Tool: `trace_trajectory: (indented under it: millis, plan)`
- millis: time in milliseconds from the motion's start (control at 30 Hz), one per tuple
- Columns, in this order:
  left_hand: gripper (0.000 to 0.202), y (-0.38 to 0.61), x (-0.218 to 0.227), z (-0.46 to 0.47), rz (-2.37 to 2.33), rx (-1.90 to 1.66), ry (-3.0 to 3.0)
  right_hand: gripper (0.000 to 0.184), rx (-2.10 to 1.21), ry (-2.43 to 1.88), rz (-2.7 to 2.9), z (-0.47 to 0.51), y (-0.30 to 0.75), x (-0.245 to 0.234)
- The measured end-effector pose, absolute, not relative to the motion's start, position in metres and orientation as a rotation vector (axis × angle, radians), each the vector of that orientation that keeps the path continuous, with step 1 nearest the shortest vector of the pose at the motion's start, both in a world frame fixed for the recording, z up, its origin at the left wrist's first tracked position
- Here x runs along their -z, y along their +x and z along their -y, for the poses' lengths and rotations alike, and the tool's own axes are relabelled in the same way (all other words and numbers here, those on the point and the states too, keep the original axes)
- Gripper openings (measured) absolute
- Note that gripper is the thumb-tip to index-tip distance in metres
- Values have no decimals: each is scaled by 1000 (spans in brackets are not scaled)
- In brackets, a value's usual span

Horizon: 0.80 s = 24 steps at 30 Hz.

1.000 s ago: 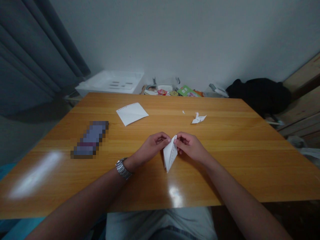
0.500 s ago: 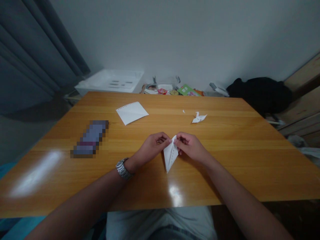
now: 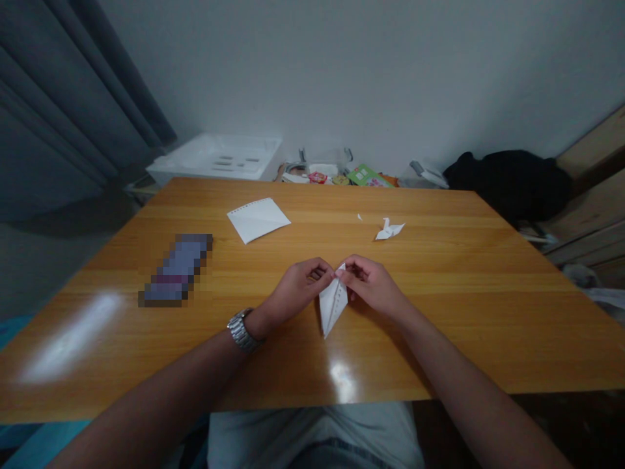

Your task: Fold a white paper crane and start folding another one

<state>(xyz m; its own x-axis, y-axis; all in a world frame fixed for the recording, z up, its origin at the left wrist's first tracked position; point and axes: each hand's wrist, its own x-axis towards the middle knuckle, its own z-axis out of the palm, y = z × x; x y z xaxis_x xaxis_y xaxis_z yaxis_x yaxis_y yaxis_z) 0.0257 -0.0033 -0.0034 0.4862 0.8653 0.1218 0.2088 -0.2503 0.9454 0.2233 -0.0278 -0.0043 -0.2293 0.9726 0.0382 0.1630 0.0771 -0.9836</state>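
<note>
A small folded white paper [image 3: 333, 303], pointed at its lower end, is held just above the wooden table [image 3: 439, 312] near its middle. My left hand [image 3: 297, 287], with a metal watch on the wrist, pinches the paper's upper left edge. My right hand [image 3: 372, 284] pinches its top corner from the right. The fingertips of both hands meet at the paper's top.
A flat white sheet [image 3: 258, 219] lies at the table's far left-centre. A small folded paper figure [image 3: 389, 229] and a tiny scrap [image 3: 359, 217] lie at the far right-centre. A blurred-out dark object [image 3: 175, 270] sits to the left. A white bin, clutter and a black bag line the wall behind.
Both hands stay pinched on the paper; their fingertips have drawn slightly closer at its top. Nothing else has moved.
</note>
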Motion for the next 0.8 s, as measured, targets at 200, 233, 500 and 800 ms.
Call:
trace_trajectory:
  millis: [200,233,500,800]
  plan:
    - [26,26,5,2,-910,-831,1766,31,-1253,-1154,1531,25,224,10]
    - [25,25,5,2,-908,-831,1769,32,-1253,-1150,1531,25,225,11]
    - [26,27,7,2,-879,-824,1745,33,-1250,-1168,1504,24,226,12]
    - [28,24,3,1,-850,-806,1766,30,-1217,-1188,1433,23,226,9]
